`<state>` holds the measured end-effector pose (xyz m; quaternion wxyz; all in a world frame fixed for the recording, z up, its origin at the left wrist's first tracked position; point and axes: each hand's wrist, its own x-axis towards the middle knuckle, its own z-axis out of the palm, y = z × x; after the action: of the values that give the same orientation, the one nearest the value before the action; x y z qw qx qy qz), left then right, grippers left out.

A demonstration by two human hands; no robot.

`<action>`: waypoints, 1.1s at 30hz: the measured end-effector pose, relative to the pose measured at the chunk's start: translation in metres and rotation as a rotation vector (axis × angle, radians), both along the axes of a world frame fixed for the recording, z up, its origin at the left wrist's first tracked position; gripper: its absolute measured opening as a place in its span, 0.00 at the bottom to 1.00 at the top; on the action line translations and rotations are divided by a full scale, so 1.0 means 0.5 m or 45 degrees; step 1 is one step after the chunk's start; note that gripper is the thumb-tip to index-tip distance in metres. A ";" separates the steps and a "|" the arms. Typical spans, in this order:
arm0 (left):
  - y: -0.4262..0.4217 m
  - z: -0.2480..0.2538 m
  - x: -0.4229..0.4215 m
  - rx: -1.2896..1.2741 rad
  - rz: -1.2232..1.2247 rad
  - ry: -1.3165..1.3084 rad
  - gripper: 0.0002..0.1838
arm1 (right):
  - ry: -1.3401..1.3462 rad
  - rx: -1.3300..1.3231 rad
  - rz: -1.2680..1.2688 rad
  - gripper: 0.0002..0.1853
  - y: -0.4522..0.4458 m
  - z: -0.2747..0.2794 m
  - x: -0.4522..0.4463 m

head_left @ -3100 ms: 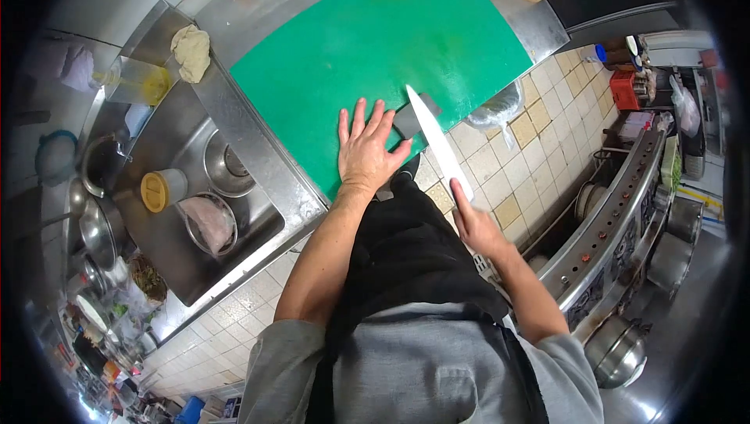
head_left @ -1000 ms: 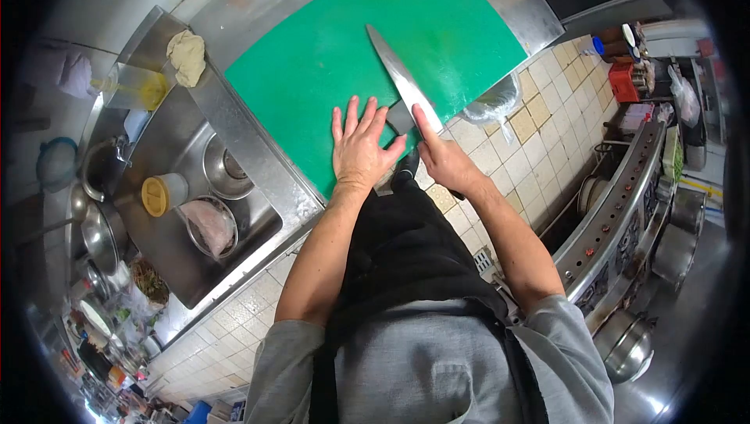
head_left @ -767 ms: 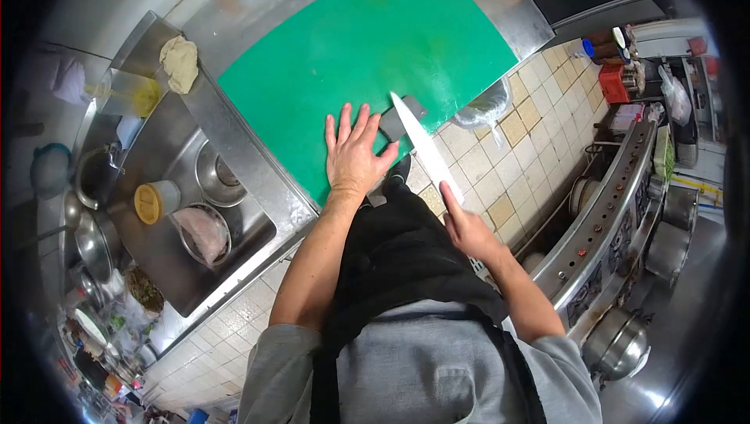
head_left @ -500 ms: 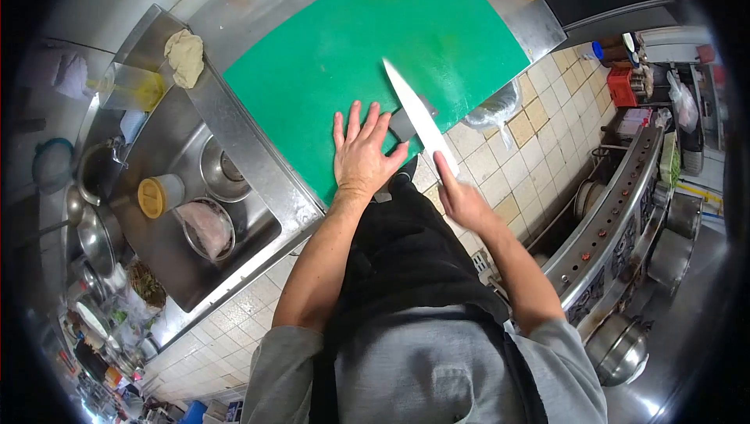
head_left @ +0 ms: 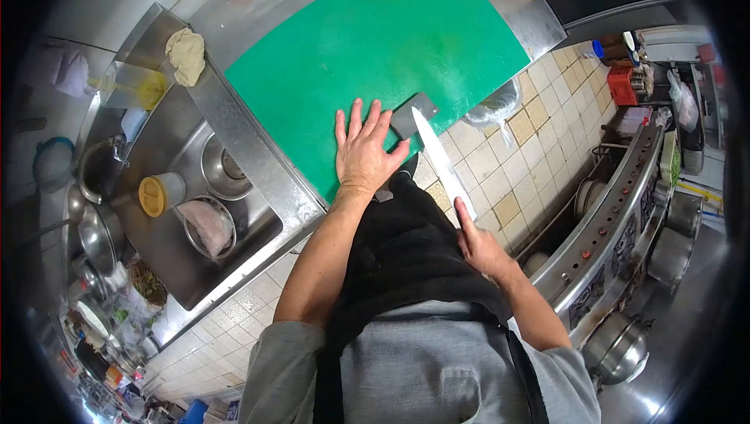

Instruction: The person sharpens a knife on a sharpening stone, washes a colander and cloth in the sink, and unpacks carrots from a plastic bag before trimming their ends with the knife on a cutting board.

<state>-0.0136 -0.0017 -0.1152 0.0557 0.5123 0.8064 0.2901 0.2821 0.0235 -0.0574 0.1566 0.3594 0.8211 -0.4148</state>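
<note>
My left hand (head_left: 366, 151) lies flat on the green cutting board (head_left: 344, 41), fingers spread. Its thumb and index finger touch the near end of a dark grey whetstone (head_left: 412, 114) at the board's front edge. In my right hand (head_left: 479, 246) is the handle of a long kitchen knife (head_left: 441, 160), the index finger stretched along it. The knife's tip lies over the right side of the stone, while most of the blade is out past the board's edge, above the floor.
To the left is a steel sink (head_left: 180, 260) with a bowl of pale meat (head_left: 206, 227) and a yellow-lidded tub (head_left: 153, 197). A cloth (head_left: 186, 57) rests on its rim. A clear plastic bag (head_left: 497, 108) hangs by the board. The stove (head_left: 601, 236) stands at right.
My right hand has drawn the knife back toward my body and slightly right, so the tip has come from beyond the whetstone onto it. My left hand has stayed nearly still.
</note>
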 end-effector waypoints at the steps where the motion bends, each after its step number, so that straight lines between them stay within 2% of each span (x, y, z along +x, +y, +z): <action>1: -0.001 0.001 -0.001 -0.001 -0.003 0.000 0.30 | -0.053 0.007 0.022 0.42 0.016 -0.002 -0.017; 5: 0.001 0.003 -0.004 0.005 -0.002 0.011 0.30 | 0.236 0.245 0.072 0.42 0.135 -0.079 -0.179; 6: -0.002 0.004 -0.003 -0.001 -0.005 0.014 0.30 | 0.340 0.273 0.048 0.41 0.149 -0.080 -0.217; 9: -0.003 0.001 -0.002 0.006 0.003 0.044 0.30 | 0.320 0.286 0.035 0.41 0.147 -0.049 -0.243; 14: -0.001 -0.002 0.000 0.024 0.011 0.018 0.30 | 0.015 0.111 0.003 0.42 0.035 -0.011 -0.049; 17: -0.001 -0.001 -0.001 0.009 0.011 0.008 0.30 | -0.030 0.036 -0.049 0.42 -0.020 0.012 0.028; 20: 0.000 0.000 0.000 0.014 0.004 0.000 0.30 | 0.011 0.126 0.020 0.42 0.010 -0.024 0.003; 24: -0.001 0.003 -0.003 0.017 0.005 0.002 0.30 | 0.130 0.222 0.037 0.41 0.129 -0.077 -0.175; 27: -0.003 0.001 -0.003 0.009 0.001 0.019 0.30 | 0.172 0.194 -0.025 0.41 0.144 -0.033 -0.236; 30: -0.003 -0.003 -0.003 0.013 -0.002 0.015 0.31 | 0.119 0.198 0.010 0.42 0.100 -0.051 -0.140; 33: -0.002 0.001 -0.001 -0.003 0.011 -0.012 0.30 | 0.052 0.103 -0.033 0.42 0.022 -0.014 -0.028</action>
<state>-0.0143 -0.0029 -0.1147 0.0588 0.5075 0.8086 0.2917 0.2683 0.0343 -0.0645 0.1197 0.3675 0.8356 -0.3904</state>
